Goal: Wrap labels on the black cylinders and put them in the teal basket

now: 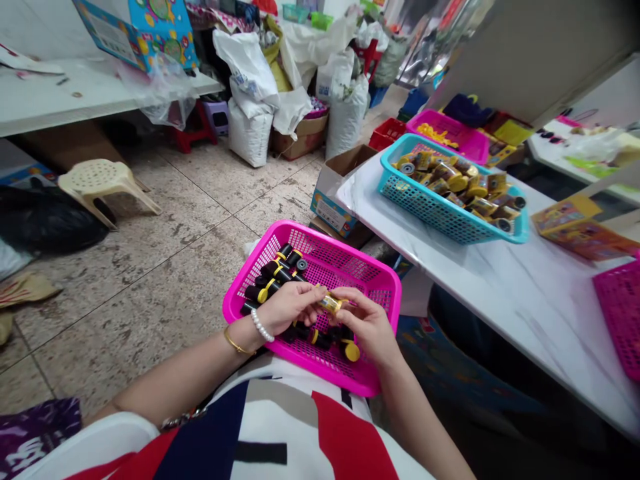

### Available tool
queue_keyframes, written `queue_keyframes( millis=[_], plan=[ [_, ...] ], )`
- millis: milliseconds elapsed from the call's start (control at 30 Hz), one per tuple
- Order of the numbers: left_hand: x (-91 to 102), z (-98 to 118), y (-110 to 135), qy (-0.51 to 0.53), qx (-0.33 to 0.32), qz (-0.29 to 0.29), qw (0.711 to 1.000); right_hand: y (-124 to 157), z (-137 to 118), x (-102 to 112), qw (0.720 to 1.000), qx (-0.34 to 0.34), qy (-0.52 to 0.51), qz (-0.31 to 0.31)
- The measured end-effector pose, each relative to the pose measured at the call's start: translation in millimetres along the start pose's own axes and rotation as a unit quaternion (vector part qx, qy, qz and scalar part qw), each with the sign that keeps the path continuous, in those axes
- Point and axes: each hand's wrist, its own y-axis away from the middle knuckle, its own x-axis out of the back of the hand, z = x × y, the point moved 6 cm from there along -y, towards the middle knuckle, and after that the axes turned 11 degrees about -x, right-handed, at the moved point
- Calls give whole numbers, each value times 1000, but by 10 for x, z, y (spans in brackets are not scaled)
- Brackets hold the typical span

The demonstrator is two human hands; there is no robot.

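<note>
Pinching a small gold-wrapped tube (331,304) between thumb and fingers, the left hand (289,308) met the right hand (369,325), whose thumb and fingertips closed on the tube's other end; just what each fingertip pressed was too small to tell. The tube was held above the middle of a pink basket (345,257), so a slip of either pinch would probably have dropped it among the black tubes (281,275) below, where it might have rolled under them. Squeezing or twisting unevenly could have creased the shiny wrap or set it crooked. The left wrist's pearl-bead bracelet (263,325) hung close to the basket's near rim and might have snagged in the mesh. That basket seemed to lean on the person's lap, against the patterned shirt (280,407); a shift of the knees could have tipped it and spilled tubes onto the floor (165,220). Farther right, on the white bench (480,287), a teal basket (430,207) was heaped with gold-labelled tubes (453,179), some near rim height, so a bump from an elbow could have toppled a few.
</note>
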Motion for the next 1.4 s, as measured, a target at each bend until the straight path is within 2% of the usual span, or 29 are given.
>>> queue_keyframes(
  millis=[100,233,400,467,500,567,600,700,733,767,800,867,933,1000,1067,1133,1200,1233,1267,1300,1333,1400],
  plan=[
    [-79,-6,-5,56,7,-12,998,-5,-12,32,999,46,-11,19],
    [-101,-33,-27,60,19,5,998,-21,35,23,998,58,-28,14],
    [-196,-73,-14,33,25,13,999,93,-47,-27,989,110,96,26],
    [-240,-110,21,31,45,9,998,91,-167,84,978,138,148,55],
    [-233,-139,36,19,56,17,998,70,-281,205,967,160,180,87],
    [-208,-192,40,-36,48,7,998,28,-651,580,920,223,255,197],
    [-208,-224,30,-67,33,-16,997,23,-896,809,881,257,295,266],
    [-269,-407,27,-136,23,-122,983,53,-1690,1490,725,325,393,464],
    [-292,-478,43,-148,31,-148,977,54,-1921,1683,673,333,416,513],
    [-312,-535,67,-159,38,-166,972,29,-2113,1853,634,327,440,546],
    [-327,-570,96,-166,42,-175,970,-28,-2257,2000,611,305,468,561],
    [-352,-562,175,-173,42,-180,967,-172,-2393,2245,597,222,525,564],
    [-354,-461,262,-168,40,-179,969,-237,-2366,2414,590,147,555,568],
    [-305,-300,320,-166,40,-178,969,-182,-2266,2499,580,118,555,585],
    [-183,-122,315,-161,35,-159,973,-72,-2135,2492,580,124,548,590],
    [-8,34,256,-147,25,-116,982,61,-1980,2357,579,157,544,586],
    [183,165,171,-126,-2,-42,991,181,-1761,2068,587,210,531,574],
    [271,215,133,-113,-17,4,993,213,-1614,1874,603,236,518,558],
    [342,249,100,-97,-31,47,994,209,-1443,1655,633,259,504,528],
    [388,267,73,-81,-40,82,993,106,-1229,1389,691,259,517,434],
    [410,270,50,-68,-46,106,991,-5,-999,1107,727,248,541,343],
    [382,238,11,-59,-48,110,991,-231,-528,571,764,204,593,153]
  ],
)
